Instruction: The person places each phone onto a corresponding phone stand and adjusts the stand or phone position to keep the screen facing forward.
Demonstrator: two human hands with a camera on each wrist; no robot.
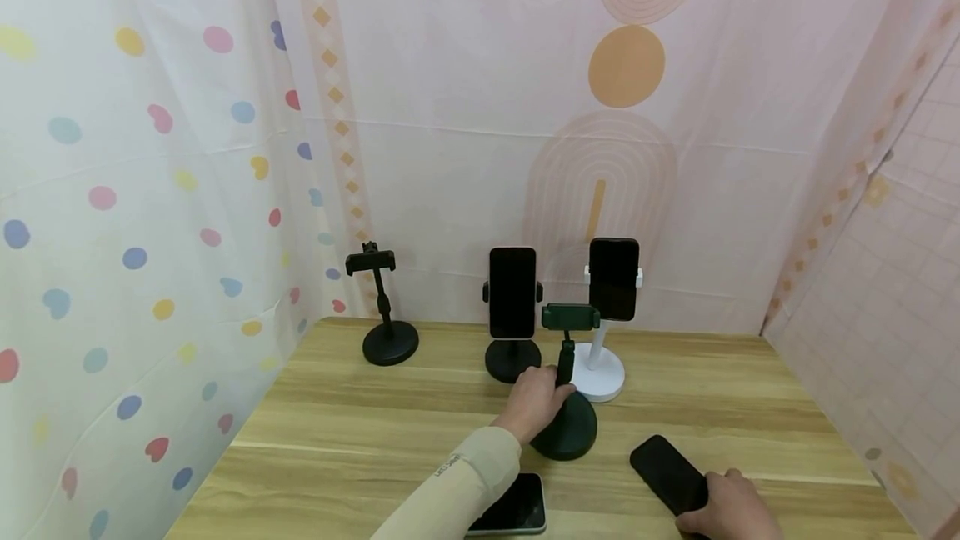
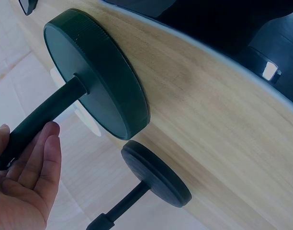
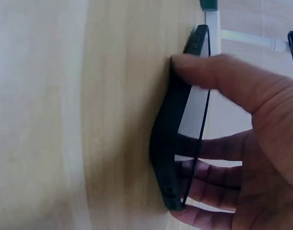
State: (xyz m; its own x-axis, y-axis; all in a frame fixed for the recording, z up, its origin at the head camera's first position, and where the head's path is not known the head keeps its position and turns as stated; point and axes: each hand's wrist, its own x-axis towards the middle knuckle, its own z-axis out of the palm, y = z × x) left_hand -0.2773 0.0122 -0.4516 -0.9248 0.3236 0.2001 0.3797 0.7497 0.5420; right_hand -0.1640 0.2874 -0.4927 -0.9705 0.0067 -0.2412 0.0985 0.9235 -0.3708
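Left hand (image 1: 534,398): wrapped on the stem of the green phone stand (image 1: 566,432), a bit below and right of frame center in the head view. Left wrist view agrees: thumb one side of the stem, fingers the other. Stand's round base sits lower, clamp (image 1: 571,317) at the top end.

Right hand (image 1: 731,507): pinching the loose black phone (image 1: 667,473) by its edges, thumb on one side, fingers on the other. Lower right of the head view, phone slanting toward upper left. Can't tell if it's fully off the tabletop (image 1: 322,440).

Second phone (image 1: 525,507) lies at bottom center, partly hidden by the cream left sleeve (image 1: 450,482).

Behind the green stand: black stand (image 1: 513,359) with a phone (image 1: 512,293) upright in its clamp, near center; white stand (image 1: 600,369) with another phone (image 1: 613,280) upright, just right of that. Another black stand (image 1: 390,344) is left of center, well apart from the rest.

Backdrop: dotted curtain (image 1: 135,148) at left, arch-print curtain (image 1: 450,65) across the middle.
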